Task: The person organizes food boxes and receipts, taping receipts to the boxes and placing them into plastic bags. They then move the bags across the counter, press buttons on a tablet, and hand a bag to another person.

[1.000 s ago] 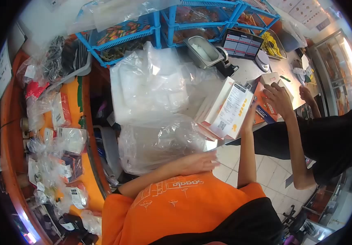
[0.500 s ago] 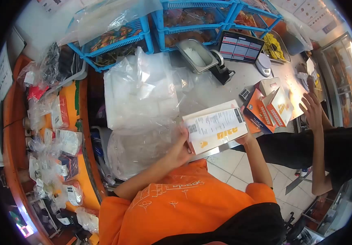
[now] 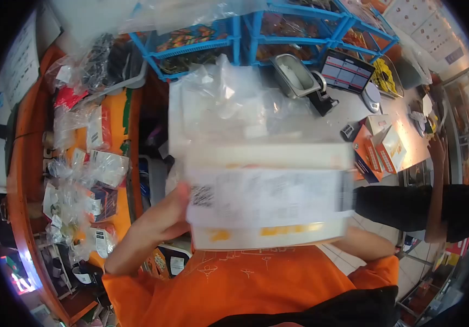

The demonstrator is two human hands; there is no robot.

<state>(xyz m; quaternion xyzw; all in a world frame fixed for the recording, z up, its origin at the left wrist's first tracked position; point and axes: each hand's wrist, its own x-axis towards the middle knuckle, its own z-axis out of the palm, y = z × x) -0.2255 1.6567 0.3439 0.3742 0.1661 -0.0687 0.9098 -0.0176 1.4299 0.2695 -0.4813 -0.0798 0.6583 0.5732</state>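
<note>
A white cardboard food box (image 3: 270, 155) with yellow print is held up close in front of my chest, blurred by motion. A printed paper slip (image 3: 262, 196) lies across its face, its text too smeared to read. My left hand (image 3: 175, 212) grips the box's left end, fingers partly hidden by it. At the lower right corner my right hand (image 3: 349, 238) supports the box, mostly out of sight behind it. Behind the box, clear plastic bags (image 3: 223, 98) lie stacked on the counter.
Orange-and-white boxes (image 3: 381, 147) stand on the counter to the right, near a tablet (image 3: 346, 71), a tape dispenser (image 3: 324, 98) and a metal container (image 3: 297, 76). Blue baskets (image 3: 191, 46) line the back. An orange shelf (image 3: 117, 117) holds bagged packages at left. A co-worker's arm (image 3: 437, 180) is at right.
Both hands have raised the box nearer to the camera, and it now covers more of the view. My view has shifted, so the counter appears further right. The co-worker's arm has moved too.
</note>
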